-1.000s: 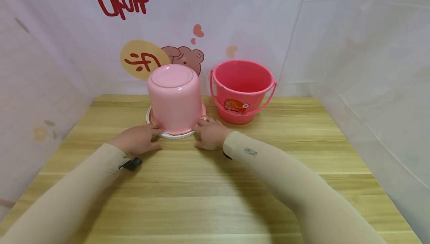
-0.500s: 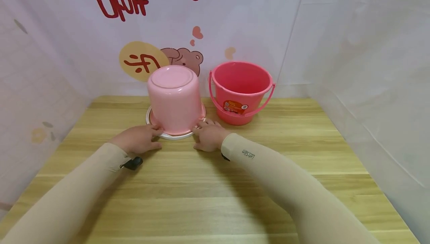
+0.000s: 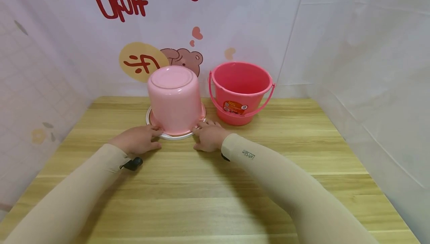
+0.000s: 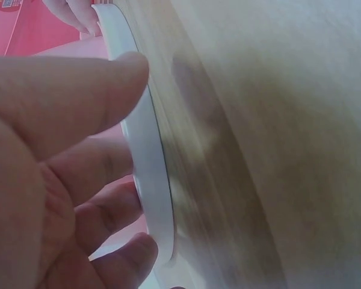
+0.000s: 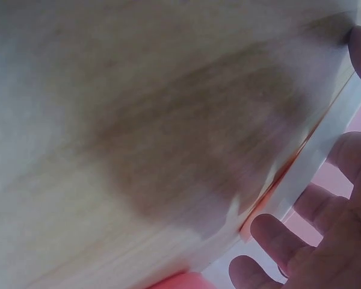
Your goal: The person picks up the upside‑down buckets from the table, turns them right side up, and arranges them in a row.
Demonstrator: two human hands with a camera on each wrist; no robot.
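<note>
A pale pink bucket point(image 3: 176, 106) stands upside down at the back of the table, left of centre. Around its base runs a white band point(image 3: 174, 137), low against the wood. My left hand point(image 3: 137, 139) touches the band and the bucket's lower edge at the front left. In the left wrist view the fingertips rest along the white band point(image 4: 147, 141), with the thumb apart from them. On the front right, my right hand point(image 3: 211, 136) lies against the same edge, its fingers spread along the band point(image 5: 316, 156) in the right wrist view.
A bright pink bucket point(image 3: 240, 98) stands upright to the right of the pale one, its handle point(image 3: 226, 109) hanging in front. Printed cloth point(image 3: 252, 20) hangs behind, and plain fabric point(image 3: 379, 87) lines the right side. The wooden table point(image 3: 188, 191) stretches forward between my arms.
Both hands stay at the pale bucket's lower edge, and neither bucket moves. The head view has shifted very slightly.
</note>
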